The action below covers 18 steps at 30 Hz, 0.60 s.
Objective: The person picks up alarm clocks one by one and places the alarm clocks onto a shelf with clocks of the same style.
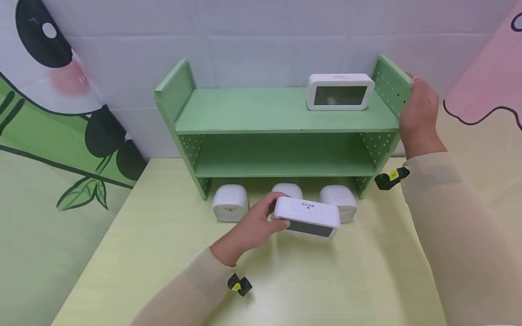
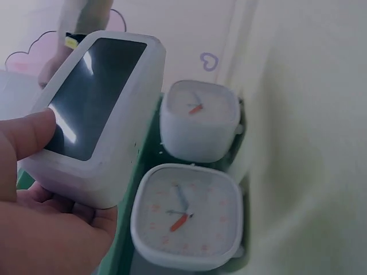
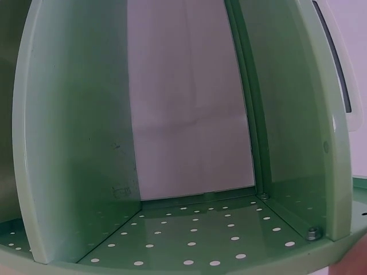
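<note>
My left hand (image 1: 254,226) holds a white digital clock (image 1: 311,210) above the table, thumb on the front by its dark screen and fingers behind. In the left wrist view the thumb (image 2: 28,132) overlaps the screen's edge. A green shelf rack (image 1: 281,111) stands against the wall. My right hand (image 1: 422,111) grips the rack's right side panel near its top; its fingertips are partly hidden. A similar white digital clock (image 1: 340,92) sits upright on the top shelf, at the right end.
Beneath the lowest shelf stand three white rounded analog clocks, the left one (image 1: 230,203), the middle one (image 1: 288,190) partly behind the held clock, and the right one (image 1: 339,199). The pale wooden table (image 1: 326,290) extends in front. A printed cloth (image 1: 261,45) hangs behind.
</note>
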Each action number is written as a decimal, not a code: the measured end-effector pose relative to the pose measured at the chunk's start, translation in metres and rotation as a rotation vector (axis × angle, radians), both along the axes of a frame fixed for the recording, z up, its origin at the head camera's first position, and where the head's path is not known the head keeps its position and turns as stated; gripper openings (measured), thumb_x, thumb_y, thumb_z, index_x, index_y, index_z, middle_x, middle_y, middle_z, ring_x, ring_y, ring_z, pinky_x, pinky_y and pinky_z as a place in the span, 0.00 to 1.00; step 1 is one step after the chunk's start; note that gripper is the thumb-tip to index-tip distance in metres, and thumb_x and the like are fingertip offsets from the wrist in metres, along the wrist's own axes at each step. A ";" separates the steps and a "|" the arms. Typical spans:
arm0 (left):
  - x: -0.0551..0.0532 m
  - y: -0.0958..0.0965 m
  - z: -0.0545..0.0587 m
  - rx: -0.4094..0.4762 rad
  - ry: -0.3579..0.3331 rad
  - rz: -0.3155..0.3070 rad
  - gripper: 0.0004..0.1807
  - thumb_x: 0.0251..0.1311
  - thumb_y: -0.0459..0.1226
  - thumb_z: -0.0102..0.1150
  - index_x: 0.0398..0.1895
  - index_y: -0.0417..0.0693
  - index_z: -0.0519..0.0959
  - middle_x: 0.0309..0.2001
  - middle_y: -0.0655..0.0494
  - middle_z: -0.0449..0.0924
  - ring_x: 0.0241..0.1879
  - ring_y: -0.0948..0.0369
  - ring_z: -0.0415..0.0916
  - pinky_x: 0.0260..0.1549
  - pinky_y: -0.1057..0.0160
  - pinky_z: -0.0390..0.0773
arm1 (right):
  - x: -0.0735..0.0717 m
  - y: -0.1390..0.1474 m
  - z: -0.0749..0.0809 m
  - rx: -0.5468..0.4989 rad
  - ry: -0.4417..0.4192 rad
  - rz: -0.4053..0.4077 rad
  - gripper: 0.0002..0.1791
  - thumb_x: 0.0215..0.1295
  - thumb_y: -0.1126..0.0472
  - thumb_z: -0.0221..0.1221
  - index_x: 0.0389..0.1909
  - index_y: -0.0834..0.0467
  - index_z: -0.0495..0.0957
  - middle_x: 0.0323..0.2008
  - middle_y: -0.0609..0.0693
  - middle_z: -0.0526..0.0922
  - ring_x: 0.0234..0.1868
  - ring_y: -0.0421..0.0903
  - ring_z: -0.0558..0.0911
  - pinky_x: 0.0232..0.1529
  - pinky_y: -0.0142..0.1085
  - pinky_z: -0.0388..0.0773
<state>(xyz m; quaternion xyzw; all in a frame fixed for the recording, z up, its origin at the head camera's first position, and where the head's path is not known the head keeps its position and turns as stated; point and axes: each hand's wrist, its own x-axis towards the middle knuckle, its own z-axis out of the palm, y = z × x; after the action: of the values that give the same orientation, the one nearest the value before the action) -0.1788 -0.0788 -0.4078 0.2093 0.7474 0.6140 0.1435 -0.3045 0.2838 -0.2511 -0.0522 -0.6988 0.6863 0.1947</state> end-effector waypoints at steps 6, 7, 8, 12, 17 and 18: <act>-0.003 -0.020 0.015 0.044 -0.029 0.062 0.30 0.67 0.25 0.61 0.71 0.42 0.66 0.70 0.46 0.68 0.73 0.48 0.61 0.67 0.46 0.66 | 0.000 -0.001 0.001 0.021 -0.007 -0.009 0.26 0.83 0.46 0.34 0.70 0.46 0.73 0.54 0.48 0.76 0.49 0.42 0.78 0.48 0.33 0.78; -0.003 -0.024 0.017 0.056 -0.028 0.076 0.30 0.67 0.24 0.61 0.71 0.42 0.65 0.70 0.45 0.68 0.72 0.49 0.61 0.68 0.47 0.66 | -0.001 -0.001 0.001 0.022 -0.007 -0.010 0.26 0.83 0.47 0.34 0.70 0.46 0.73 0.54 0.48 0.76 0.49 0.42 0.78 0.48 0.33 0.78; -0.003 -0.027 0.019 0.067 -0.029 0.090 0.30 0.66 0.23 0.61 0.70 0.42 0.65 0.69 0.45 0.68 0.71 0.49 0.63 0.66 0.49 0.68 | -0.001 -0.001 0.000 0.020 -0.006 -0.011 0.26 0.83 0.47 0.35 0.70 0.46 0.74 0.53 0.48 0.76 0.48 0.42 0.78 0.47 0.33 0.78; -0.005 -0.040 0.025 0.119 -0.021 0.118 0.31 0.66 0.22 0.59 0.71 0.41 0.64 0.68 0.44 0.69 0.65 0.49 0.68 0.59 0.57 0.76 | -0.002 0.000 0.000 0.030 -0.005 -0.017 0.26 0.83 0.47 0.35 0.69 0.46 0.74 0.53 0.48 0.77 0.48 0.42 0.78 0.47 0.33 0.78; -0.007 -0.051 0.035 0.125 -0.007 0.151 0.31 0.68 0.23 0.57 0.72 0.43 0.64 0.68 0.44 0.69 0.64 0.48 0.70 0.57 0.60 0.78 | -0.002 0.001 -0.001 0.027 0.003 -0.016 0.26 0.83 0.47 0.35 0.68 0.46 0.75 0.52 0.48 0.77 0.48 0.42 0.79 0.48 0.33 0.77; -0.007 -0.053 0.036 0.120 -0.001 0.157 0.31 0.68 0.23 0.57 0.72 0.44 0.64 0.68 0.45 0.69 0.63 0.48 0.71 0.57 0.60 0.78 | -0.002 0.001 -0.002 0.020 0.004 -0.015 0.26 0.83 0.47 0.35 0.68 0.46 0.75 0.52 0.48 0.77 0.47 0.42 0.79 0.47 0.33 0.77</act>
<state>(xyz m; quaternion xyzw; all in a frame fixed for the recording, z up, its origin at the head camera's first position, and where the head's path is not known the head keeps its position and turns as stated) -0.1862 -0.1318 -0.3714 0.1578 0.7235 0.6670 0.0825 -0.3068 0.2849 -0.2527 -0.0542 -0.7049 0.6779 0.2016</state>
